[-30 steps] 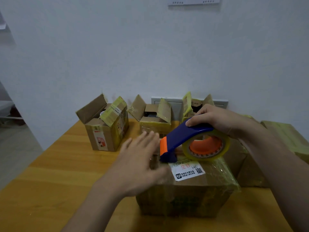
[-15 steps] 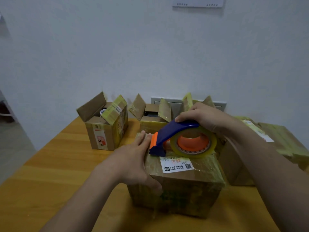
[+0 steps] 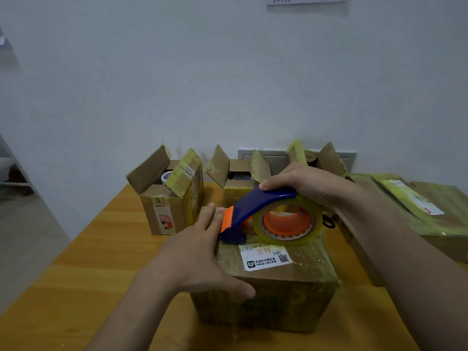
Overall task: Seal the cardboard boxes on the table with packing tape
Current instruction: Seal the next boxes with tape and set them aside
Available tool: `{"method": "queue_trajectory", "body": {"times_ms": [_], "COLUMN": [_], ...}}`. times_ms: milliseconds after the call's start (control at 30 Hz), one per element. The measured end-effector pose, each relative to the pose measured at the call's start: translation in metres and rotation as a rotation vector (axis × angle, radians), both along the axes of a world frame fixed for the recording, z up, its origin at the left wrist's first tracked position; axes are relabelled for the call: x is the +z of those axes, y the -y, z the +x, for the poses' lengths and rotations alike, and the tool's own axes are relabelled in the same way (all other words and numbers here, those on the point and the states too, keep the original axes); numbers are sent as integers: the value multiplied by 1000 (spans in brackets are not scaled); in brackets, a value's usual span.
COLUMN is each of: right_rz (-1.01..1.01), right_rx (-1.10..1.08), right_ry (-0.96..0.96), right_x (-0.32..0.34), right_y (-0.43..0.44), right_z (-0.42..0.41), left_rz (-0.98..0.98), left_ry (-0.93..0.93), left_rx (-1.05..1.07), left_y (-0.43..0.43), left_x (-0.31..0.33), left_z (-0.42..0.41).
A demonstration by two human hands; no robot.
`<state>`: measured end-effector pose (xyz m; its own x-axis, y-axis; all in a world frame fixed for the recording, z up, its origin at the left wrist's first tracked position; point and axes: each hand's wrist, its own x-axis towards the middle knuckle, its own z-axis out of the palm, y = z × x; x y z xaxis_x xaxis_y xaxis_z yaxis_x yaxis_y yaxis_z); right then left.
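Cardboard box (image 3: 278,300) up front is mid-taping, right hand (image 3: 306,182) gripping the tape dispenser (image 3: 255,206), left hand (image 3: 197,254) pressed flat on top. Three open boxes (image 3: 167,198) behind aren't sealed yet.

I see the tape dispenser (image 3: 255,206) navy blue with orange nose and hub; its tape roll (image 3: 317,224) clear yellow; the near box (image 3: 278,300) brown under yellowish film; its label (image 3: 266,260) white, printed red and black; the table (image 3: 88,262) honey-orange wood grain.
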<state>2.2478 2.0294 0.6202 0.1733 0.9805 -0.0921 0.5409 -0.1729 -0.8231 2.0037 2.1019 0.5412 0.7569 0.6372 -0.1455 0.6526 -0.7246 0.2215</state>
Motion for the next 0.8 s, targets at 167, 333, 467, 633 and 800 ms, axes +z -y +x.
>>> {"method": "queue_trajectory", "body": {"times_ms": [167, 333, 467, 633, 800], "right_rz": [-72, -162, -174, -125, -107], "right_rx": [52, 157, 222, 205, 243], "right_ry": [-74, -145, -152, -142, -132], "right_x": [3, 8, 9, 7, 6], "right_y": [-5, -2, 2, 6, 7], "right_z": [5, 11, 15, 18, 17], "left_rz": [-48, -231, -459, -427, -52], "left_ry": [40, 152, 438, 492, 500], "left_rx": [48, 94, 56, 344, 554], "left_y": [-2, 3, 3, 2, -25], "left_x": [-4, 2, -11, 9, 7], "left_z": [1, -4, 3, 17, 46]}}
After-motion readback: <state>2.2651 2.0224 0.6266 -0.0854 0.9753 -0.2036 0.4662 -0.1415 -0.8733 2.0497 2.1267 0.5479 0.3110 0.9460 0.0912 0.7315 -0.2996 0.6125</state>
